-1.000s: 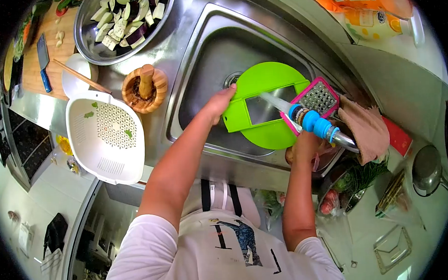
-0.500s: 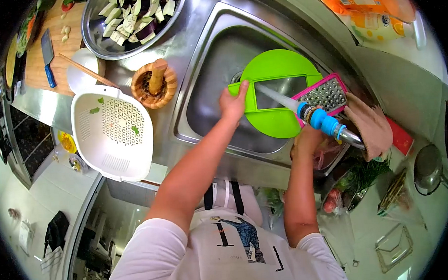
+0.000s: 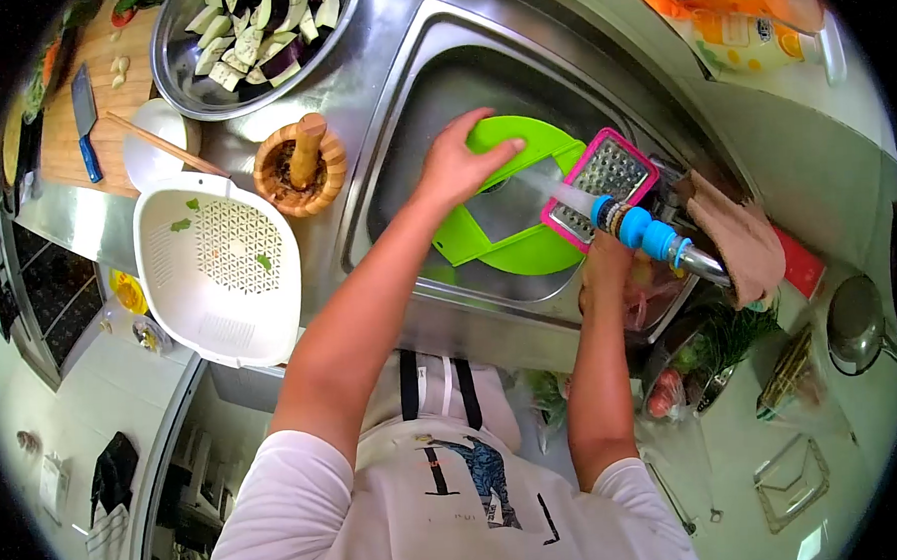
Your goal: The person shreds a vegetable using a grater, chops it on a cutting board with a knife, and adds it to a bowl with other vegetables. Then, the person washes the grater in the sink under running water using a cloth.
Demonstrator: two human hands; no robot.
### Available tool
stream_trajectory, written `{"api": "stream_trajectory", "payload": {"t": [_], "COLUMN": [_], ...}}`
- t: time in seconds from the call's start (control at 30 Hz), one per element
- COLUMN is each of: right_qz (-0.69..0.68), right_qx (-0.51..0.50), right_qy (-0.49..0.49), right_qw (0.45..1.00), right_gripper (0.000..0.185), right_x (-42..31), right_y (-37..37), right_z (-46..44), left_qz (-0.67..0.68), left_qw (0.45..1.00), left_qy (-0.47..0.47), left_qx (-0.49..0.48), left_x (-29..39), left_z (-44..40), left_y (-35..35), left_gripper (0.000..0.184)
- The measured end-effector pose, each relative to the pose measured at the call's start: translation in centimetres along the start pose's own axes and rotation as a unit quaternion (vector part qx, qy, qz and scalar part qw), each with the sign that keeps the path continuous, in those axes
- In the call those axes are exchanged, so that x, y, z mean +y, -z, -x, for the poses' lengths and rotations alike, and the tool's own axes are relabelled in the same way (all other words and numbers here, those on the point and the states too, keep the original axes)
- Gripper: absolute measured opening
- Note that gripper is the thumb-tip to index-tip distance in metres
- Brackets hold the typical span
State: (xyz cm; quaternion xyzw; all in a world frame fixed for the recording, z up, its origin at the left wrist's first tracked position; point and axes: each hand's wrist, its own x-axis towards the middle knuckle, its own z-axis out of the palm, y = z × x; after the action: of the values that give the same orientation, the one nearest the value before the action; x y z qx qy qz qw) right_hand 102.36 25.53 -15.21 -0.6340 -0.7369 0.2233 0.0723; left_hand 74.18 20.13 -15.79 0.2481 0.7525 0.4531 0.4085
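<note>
A bright green round plastic slicer frame (image 3: 532, 251) with a rectangular window is tilted over the sink (image 3: 403, 147). My left hand (image 3: 458, 164) grips its far left rim between thumb and fingers. Against its right side lies a metal grater (image 3: 614, 170) with a pink rim. My right hand (image 3: 606, 263) is closed around the grater's near end, partly hidden behind the tap (image 3: 657, 241). Whether this hand also holds the green frame, I cannot tell. Water runs from the tap's blue nozzle onto the frame and grater.
Left of the sink are a wooden mortar and pestle (image 3: 299, 171), a white colander (image 3: 220, 320) with leaf bits and a steel bowl (image 3: 175, 82) of cut eggplant. A knife (image 3: 85, 121) lies on the cutting board (image 3: 57, 147). A brown cloth (image 3: 732, 238) hangs behind the tap.
My left hand has shifted from the frame's left handle to its far rim. The green frame has turned and tilted. The grater has moved slightly left and away from me.
</note>
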Motion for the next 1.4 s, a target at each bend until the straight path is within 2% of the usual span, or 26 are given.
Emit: {"api": "stream_trajectory", "payload": {"t": [0.03, 0.1, 0.13, 0.17, 0.23, 0.43, 0.47, 0.5, 0.53, 0.57, 0.6, 0.63, 0.73, 0.77, 0.8, 0.83, 0.87, 0.97, 1.1, 1.2, 1.27, 1.33, 1.4], "right_qz": [-0.072, -0.057, -0.051, 0.013, 0.081, -0.075, -0.085, -0.09, -0.095, -0.065, -0.051, -0.035, -0.076, -0.054, -0.043, -0.032, -0.097, -0.179, -0.192, -0.17, -0.179, -0.196, -0.323], "right_qx": [0.017, 0.025, 0.028, -0.021, -0.069, -0.022, 0.01, 0.027, 0.043, -0.017, -0.047, -0.077, -0.031, -0.045, -0.052, -0.059, -0.02, 0.029, 0.029, 0.019, 0.017, 0.016, 0.055], "right_qy": [0.018, 0.056, 0.07, 0.015, -0.042, -0.01, 0.022, 0.038, 0.053, -0.005, -0.036, -0.065, -0.038, -0.058, -0.068, -0.078, -0.061, -0.061, -0.093, -0.085, -0.103, -0.124, -0.164], "right_qw": [0.997, 0.996, 0.996, 1.0, 0.993, 0.997, 0.996, 0.995, 0.993, 0.998, 0.997, 0.994, 0.996, 0.996, 0.995, 0.995, 0.993, 0.981, 0.977, 0.982, 0.978, 0.972, 0.93], "right_gripper": [0.022, 0.022, 0.022, 0.021, 0.021, 0.021, 0.009, 0.009, 0.014, 0.013, 0.02, 0.028, 0.03, 0.03, 0.031, 0.031, 0.019, 0.011, 0.014, 0.017, 0.02, 0.022, 0.023], "right_x": [0.7, 1.0, 0.4, 0.0, -1.7, -2.8, -3.3, -3.4, -3.5, -2.6, -2.2, -1.8, -1.0, -0.8, -1.0, -1.2, -1.5, -2.4, -3.8, -3.1, -2.4, -2.5, -3.1], "right_y": [-0.8, -0.8, -0.5, 0.1, 1.1, 0.9, 1.0, 1.1, 1.2, 1.2, 1.1, 1.0, 0.7, 0.7, 0.7, 0.8, 0.6, 0.5, 1.4, 1.4, 1.4, 1.6, 2.0], "right_z": [-0.3, -0.6, -0.8, -0.7, -0.3, 0.1, 0.1, 0.1, 0.1, 0.0, 0.0, 0.1, 0.5, 0.4, 0.3, 0.3, 0.4, 0.5, 0.8, 1.1, 1.5, 2.0, 2.9], "left_qz": [0.007, 0.016, -0.042, -0.1, -0.092, -0.12, -0.109, -0.109, -0.115, -0.12, -0.121, -0.077, 0.0, 0.034, 0.034, -0.009, -0.053, 0.011, -0.018, -0.012, -0.019, -0.01, 0.001], "left_qw": [0.999, 0.998, 0.994, 0.987, 0.988, 0.981, 0.983, 0.982, 0.984, 0.984, 0.984, 0.988, 0.985, 0.979, 0.979, 0.985, 0.984, 0.985, 0.982, 0.981, 0.976, 0.973, 0.969], "left_qy": [-0.033, -0.065, -0.096, -0.125, -0.123, -0.132, -0.132, -0.134, -0.108, -0.083, -0.085, -0.045, 0.02, 0.046, 0.046, -0.021, -0.088, -0.061, -0.056, -0.08, -0.144, -0.118, -0.092], "left_qx": [-0.011, -0.022, -0.024, -0.028, -0.033, -0.074, -0.072, -0.074, -0.087, -0.099, -0.1, -0.122, -0.171, -0.195, -0.195, -0.171, -0.147, -0.162, -0.178, -0.176, -0.163, -0.196, -0.229], "left_x": [0.5, 1.2, 1.6, 1.9, 2.0, 1.8, 1.8, 1.7, 1.6, 1.6, 1.2, 0.8, -0.4, -0.7, -0.7, -0.7, -0.7, -1.3, -0.8, -1.2, -1.8, -0.9, -0.4], "left_z": [-0.4, -0.9, -1.1, -1.2, -1.1, -1.7, -1.7, -1.6, -1.5, -1.5, -1.7, -1.8, -2.2, -2.4, -2.1, -1.9, -1.7, -2.0, -1.8, -1.7, -1.8, -1.6, -1.2], "left_y": [0.0, 0.1, 0.1, -0.1, -0.8, -1.3, -1.4, -1.5, -1.5, -1.5, -1.6, -1.7, -1.6, -1.7, -1.9, -2.1, -2.3, -2.7, -2.4, -2.5, -2.7, -2.3, -2.0], "left_gripper": [0.061, 0.058, 0.056, 0.055, 0.052, 0.045, 0.044, 0.044, 0.045, 0.045, 0.045, 0.044, 0.042, 0.04, 0.04, 0.04, 0.039, 0.041, 0.042, 0.04, 0.036, 0.035, 0.033]}}
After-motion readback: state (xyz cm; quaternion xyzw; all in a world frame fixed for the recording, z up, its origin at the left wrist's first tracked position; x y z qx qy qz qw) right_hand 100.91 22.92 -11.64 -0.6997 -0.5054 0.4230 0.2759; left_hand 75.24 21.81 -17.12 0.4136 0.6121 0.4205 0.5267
